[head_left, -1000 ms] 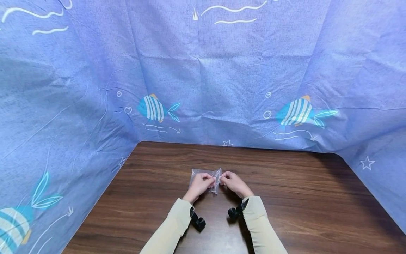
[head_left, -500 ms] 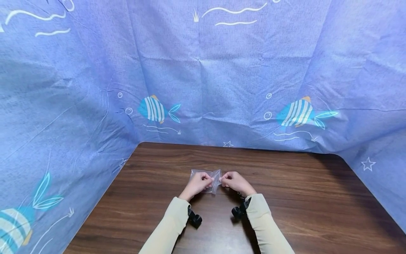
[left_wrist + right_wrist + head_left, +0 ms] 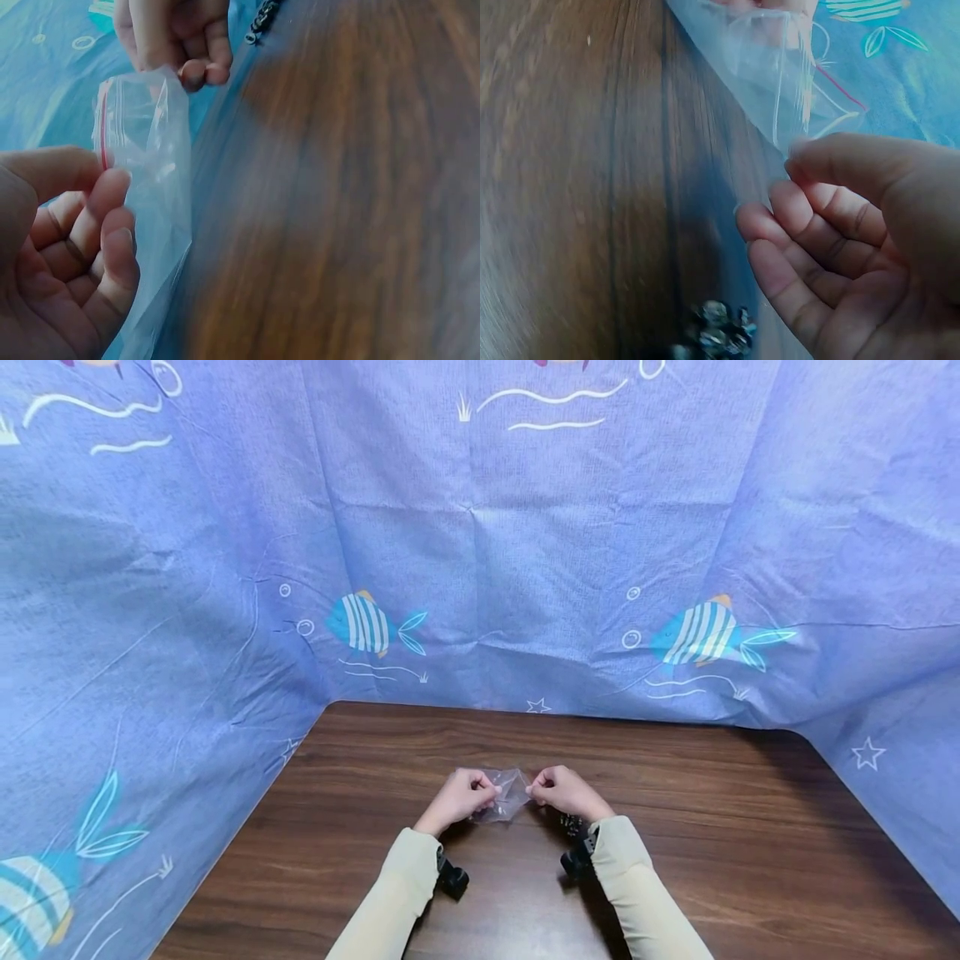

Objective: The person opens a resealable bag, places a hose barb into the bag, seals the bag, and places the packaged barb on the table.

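A clear zip-lock bag (image 3: 510,795) with a red line (image 3: 103,124) along its mouth is stretched between my two hands over the table. My left hand (image 3: 461,795) pinches one side of the mouth between thumb and forefinger, its other fingers curled loosely. On the opposite side, my right hand (image 3: 566,792) pinches the bag's edge with thumb and forefinger. The mouth is spread into a gap in the right wrist view, and no contents show in the bag (image 3: 765,67). Dark shiny beads (image 3: 720,330) lie on the table beneath my right wrist, partly hidden by it.
The brown wood-grain table (image 3: 360,827) runs back to a blue fish-print cloth (image 3: 540,568) hung behind it and along both sides. A black wrist camera (image 3: 453,881) hangs under the left sleeve, another wrist camera (image 3: 576,864) under the right.
My hands have drawn apart, the left going left and the right going right. The bag's mouth is pulled wider between them. More of the dark beads shows beside the right wrist.
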Available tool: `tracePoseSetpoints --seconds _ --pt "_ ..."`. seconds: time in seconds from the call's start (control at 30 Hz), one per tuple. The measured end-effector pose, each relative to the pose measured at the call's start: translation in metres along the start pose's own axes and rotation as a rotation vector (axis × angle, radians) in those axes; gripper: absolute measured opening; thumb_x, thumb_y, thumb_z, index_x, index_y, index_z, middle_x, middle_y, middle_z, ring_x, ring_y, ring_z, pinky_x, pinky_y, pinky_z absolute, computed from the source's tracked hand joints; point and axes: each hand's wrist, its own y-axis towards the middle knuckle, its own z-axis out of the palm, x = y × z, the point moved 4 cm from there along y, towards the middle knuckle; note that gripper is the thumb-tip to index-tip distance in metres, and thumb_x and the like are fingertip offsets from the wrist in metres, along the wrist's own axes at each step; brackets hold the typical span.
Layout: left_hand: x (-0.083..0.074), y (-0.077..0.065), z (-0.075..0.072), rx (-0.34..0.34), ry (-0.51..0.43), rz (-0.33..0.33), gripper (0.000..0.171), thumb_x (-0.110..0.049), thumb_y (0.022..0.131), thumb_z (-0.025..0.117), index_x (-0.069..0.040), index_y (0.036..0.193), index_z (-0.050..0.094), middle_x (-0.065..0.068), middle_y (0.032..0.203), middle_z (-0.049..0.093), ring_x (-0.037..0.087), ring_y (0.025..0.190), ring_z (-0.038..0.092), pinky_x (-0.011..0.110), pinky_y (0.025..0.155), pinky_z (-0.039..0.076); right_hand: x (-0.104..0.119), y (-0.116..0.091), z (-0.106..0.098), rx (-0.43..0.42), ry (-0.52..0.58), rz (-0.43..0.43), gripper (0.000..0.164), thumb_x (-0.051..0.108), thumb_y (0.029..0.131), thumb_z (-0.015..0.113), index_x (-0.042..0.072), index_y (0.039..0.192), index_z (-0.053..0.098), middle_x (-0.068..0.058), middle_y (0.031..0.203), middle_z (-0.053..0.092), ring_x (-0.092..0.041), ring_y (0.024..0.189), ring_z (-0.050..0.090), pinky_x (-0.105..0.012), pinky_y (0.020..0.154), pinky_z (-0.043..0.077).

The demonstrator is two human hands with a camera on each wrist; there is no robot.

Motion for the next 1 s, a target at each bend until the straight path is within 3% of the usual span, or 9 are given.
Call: tracePoseSetpoints --seconds 0.23,0.53,1.0 --pt "0.002 0.0 -0.005 -0.015 0.047 0.034 0.021 -0.019 0.086 0.07 -0.005 0.07 0.068 -0.005 0.062 0.06 0.005 0.055 0.05 0.021 0.051 0.043 0.003 -0.004 -0.008 0.011 -0.077 -0.026 0.02 0.019 0.087 0.066 0.008 0.07 0.063 0.005 0.061 0.055 -0.007 0.055 0.047 -0.022 0.052 0.04" --pt "0.01 0.001 -0.008 -0.008 0.021 0.049 0.017 -0.015 0.085 0.068 -0.006 0.071 0.068 -0.006 0.065 0.059 0.005 0.056 0.05 0.021 0.053 0.043 0.0 -0.005 -0.01 0.019 -0.1 -0.011 0.019 0.016 0.085 0.067 0.008 0.068 0.063 0.005 0.059 0.055 -0.007 0.056 0.048 -0.022 0.055 0.039" --pt "0.006 0.003 -0.009 -0.014 0.083 0.069 0.006 -0.009 0.079 0.067 -0.008 0.073 0.068 -0.005 0.066 0.061 0.005 0.06 0.05 0.019 0.057 0.042 -0.008 0.001 -0.009 -0.032 -0.165 -0.024 0.01 0.012 0.075 0.066 0.012 0.066 0.062 0.008 0.059 0.054 -0.008 0.059 0.049 -0.023 0.061 0.042"
